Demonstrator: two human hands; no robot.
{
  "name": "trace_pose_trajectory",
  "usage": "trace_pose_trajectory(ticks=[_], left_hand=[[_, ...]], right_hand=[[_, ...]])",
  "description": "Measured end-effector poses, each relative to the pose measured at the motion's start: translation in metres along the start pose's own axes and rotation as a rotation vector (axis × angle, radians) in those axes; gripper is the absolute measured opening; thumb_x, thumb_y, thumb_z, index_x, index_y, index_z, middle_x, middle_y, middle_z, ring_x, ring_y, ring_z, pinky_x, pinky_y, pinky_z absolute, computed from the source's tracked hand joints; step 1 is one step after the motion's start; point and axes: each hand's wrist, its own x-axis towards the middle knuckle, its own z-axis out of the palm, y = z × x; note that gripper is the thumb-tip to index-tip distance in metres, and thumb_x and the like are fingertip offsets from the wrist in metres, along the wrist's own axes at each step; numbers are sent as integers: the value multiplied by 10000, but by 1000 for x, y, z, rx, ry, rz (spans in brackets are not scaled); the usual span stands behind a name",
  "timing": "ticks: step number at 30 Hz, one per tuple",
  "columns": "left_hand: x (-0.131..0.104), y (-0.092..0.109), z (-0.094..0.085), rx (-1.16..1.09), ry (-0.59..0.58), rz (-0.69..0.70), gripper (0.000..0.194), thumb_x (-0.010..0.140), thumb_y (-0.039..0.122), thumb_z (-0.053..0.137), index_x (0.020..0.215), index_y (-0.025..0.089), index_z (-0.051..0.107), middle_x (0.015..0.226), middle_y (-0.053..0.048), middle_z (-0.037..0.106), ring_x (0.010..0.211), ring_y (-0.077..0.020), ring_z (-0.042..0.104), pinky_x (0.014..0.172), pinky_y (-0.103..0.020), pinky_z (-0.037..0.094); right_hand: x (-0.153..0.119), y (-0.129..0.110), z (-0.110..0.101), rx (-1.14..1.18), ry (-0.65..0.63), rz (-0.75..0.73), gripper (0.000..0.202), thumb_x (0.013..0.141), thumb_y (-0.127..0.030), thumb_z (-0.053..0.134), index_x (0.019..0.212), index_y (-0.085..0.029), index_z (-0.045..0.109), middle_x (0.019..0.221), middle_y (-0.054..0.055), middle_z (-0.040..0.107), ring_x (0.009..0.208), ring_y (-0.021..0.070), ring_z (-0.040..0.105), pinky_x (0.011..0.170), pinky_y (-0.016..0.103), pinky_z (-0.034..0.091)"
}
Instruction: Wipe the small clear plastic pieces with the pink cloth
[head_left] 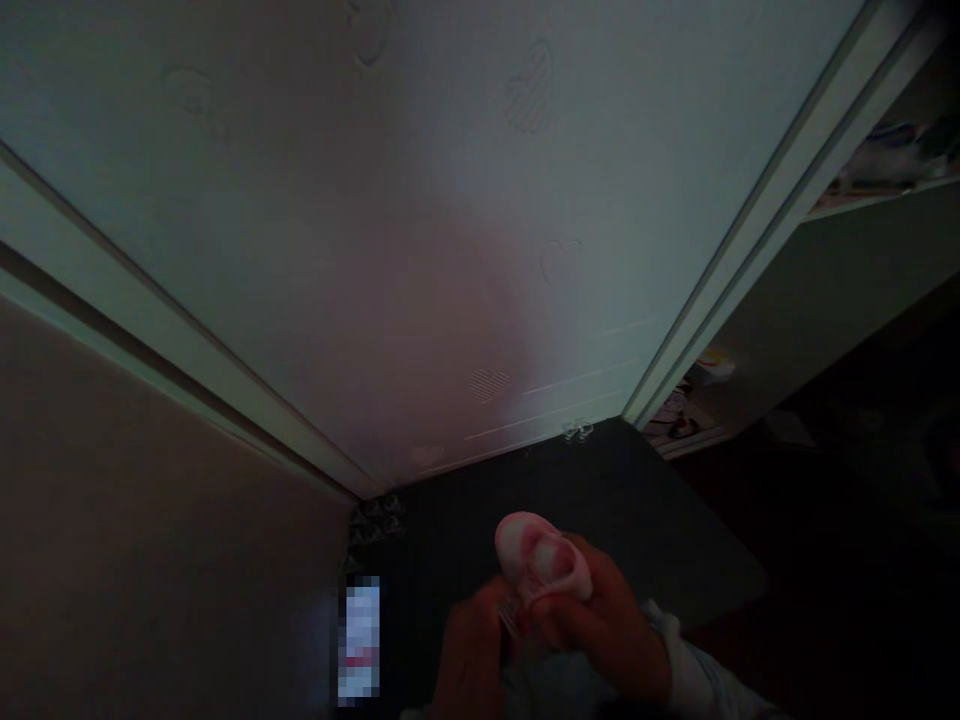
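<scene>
The right hand (611,625) grips the pink cloth (541,560); I cannot tell if the left hand (474,640) does. Gentle holding seems best.

One left hand (471,640), one right hand (611,630), one pink-and-white item (517,543), one dark mat (457,535) are showing; one pale panel (420,260) is bearing at least four heart shapes (489,385).

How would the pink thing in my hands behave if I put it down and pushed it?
The pink thing is probably light, since it looks small beside your right hand. Its puffy, rounded folds suggest it may be soft and give under a push, though the dim light hides the material. Those curved sides might also let it rock a little.
</scene>
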Motion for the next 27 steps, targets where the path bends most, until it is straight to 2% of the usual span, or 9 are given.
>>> trace_pose_trajectory(ticks=[3,6,8,10,12,15,18,23,27], left_hand=[[-5,8,-5,-100,93,23,587,836,678,292,760,192,613,597,2,562,556,-161,508,527,-260,414],[-9,11,-6,-171,86,154,640,729,742,426,964,180,620,756,-29,630,634,-178,552,593,-278,455],[-11,9,-6,-114,68,186,623,657,681,594,1026,180,619,831,-45,662,685,-197,578,636,-293,468],[-12,7,-6,-25,75,146,505,662,516,685,1042,189,626,856,-46,686,722,-211,600,677,-304,475],[-13,6,-6,34,87,107,343,698,368,671,996,199,649,829,-39,696,728,-214,611,699,-306,475],[-12,8,-7,39,73,117,178,709,296,643,862,210,672,730,-15,678,677,-199,598,666,-288,468],[-11,6,-7,-19,101,114,189,736,362,634,843,206,648,715,-10,672,662,-188,592,627,-268,456],[-10,2,-11,-86,185,70,432,788,583,528,927,182,614,716,-23,664,655,-182,593,609,-258,447],[-9,7,-13,-45,70,92,452,824,606,443,759,184,593,624,-1,597,603,-163,548,557,-238,403]], right_hand=[[0,8,-1,15,12,-53,242,788,-378,562,650,-180,579,580,-8,556,520,137,495,496,238,421],[0,15,0,34,31,-4,362,834,-477,509,662,-169,586,579,3,558,510,137,498,491,242,422],[0,17,1,62,66,66,419,836,-538,483,679,-164,588,565,0,549,490,136,493,467,241,418],[1,18,1,85,111,128,456,826,-579,475,679,-161,584,558,-2,542,486,136,490,453,237,413],[2,17,1,104,147,167,479,815,-604,474,653,-164,568,555,-6,532,491,135,485,458,235,416],[2,17,0,135,145,191,480,823,-603,466,642,-168,557,579,-3,536,523,140,494,493,240,436],[1,18,-2,148,43,162,415,849,-548,477,734,-168,597,647,13,584,579,150,531,537,243,452],[-2,14,-8,101,-184,-28,237,863,-403,539,880,-191,643,790,32,656,691,160,590,651,250,469],[-1,11,-8,32,-178,-98,210,853,-372,558,791,-190,643,701,5,632,613,137,566,588,224,447]])
